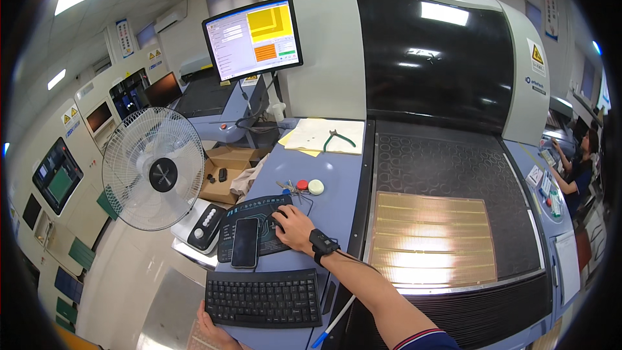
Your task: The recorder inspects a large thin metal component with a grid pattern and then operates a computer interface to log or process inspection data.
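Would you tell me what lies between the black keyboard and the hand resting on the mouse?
In the head view, the stretch between the keyboard and the right hand on the mouse is bare blue-grey counter; a dark phone lies off to the left.

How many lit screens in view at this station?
2 clearly lit: the monitor on its stand above the desk, showing yellow and orange blocks, and a greenish panel screen on the cabinet at far left. Other dark screens behind the fan look off; more may be hidden.
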